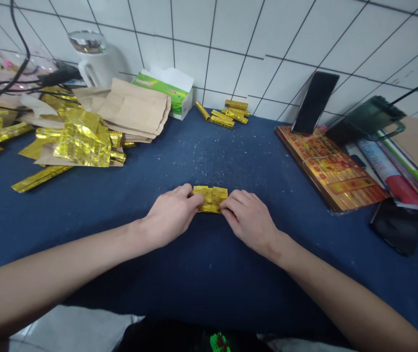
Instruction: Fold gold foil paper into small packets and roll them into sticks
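Note:
A small folded sheet of gold foil paper [213, 199] lies on the blue tabletop in front of me, with a seam near its middle. My left hand [175, 210] grips its left end, the fingers curled over the edge. At the opposite end, my right hand [250, 219] pinches the paper between thumb and fingers. My fingers hide both ends of the sheet. Beyond my hands, near the wall, several folded gold paper strips [233, 113] lie in a loose pile.
Crumpled gold sheets [84, 139] and brown paper [135, 105] cover the left side, near a white mug [100, 61] and a green tissue box [170, 90]. At right, a phone [315, 102] leans upright on a red-gold packet [335, 164], beside a dark pitcher [372, 117] and a black object [395, 227].

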Motion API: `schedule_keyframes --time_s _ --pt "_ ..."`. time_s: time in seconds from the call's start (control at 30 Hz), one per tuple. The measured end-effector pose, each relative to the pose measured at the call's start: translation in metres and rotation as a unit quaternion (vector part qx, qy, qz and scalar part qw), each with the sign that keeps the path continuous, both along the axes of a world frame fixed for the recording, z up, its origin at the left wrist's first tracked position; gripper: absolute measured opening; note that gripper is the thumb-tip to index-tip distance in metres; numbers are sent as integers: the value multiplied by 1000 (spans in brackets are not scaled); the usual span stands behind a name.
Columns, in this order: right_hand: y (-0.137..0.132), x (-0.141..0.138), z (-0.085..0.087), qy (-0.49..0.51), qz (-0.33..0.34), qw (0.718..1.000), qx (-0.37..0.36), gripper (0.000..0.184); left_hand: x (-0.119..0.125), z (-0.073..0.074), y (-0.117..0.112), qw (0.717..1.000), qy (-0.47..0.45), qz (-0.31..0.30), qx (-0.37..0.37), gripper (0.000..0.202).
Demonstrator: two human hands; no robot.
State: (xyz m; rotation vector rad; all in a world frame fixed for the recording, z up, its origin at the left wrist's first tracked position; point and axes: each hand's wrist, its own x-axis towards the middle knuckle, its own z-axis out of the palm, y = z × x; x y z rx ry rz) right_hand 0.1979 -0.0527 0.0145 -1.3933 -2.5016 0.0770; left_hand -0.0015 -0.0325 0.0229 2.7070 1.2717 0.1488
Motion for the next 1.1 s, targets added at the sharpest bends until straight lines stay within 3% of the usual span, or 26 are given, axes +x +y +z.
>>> schedule_keyframes --time_s 0.17,0.3,0.5,0.77,0.93,1.1 --pt "-4 6 1 -18 18 999 22 19 -3 4 -8 989 58 -83 110 17" --pt "-11 9 6 -40 40 997 49 17 -5 8 -18 979 97 -130 120 18" --pt "-20 5 12 -102 45 992 54 26 -4 7 -25 978 108 -131 118 24" --pt "-24 3 16 -161 63 984 38 35 1 9 -27 983 109 -114 94 58" --pt "-30 -2 13 -145 70 987 29 42 1 9 -27 982 107 -118 104 68" --pt "-40 -12 6 -115 112 987 2 54 1 6 -28 981 110 -119 103 64"
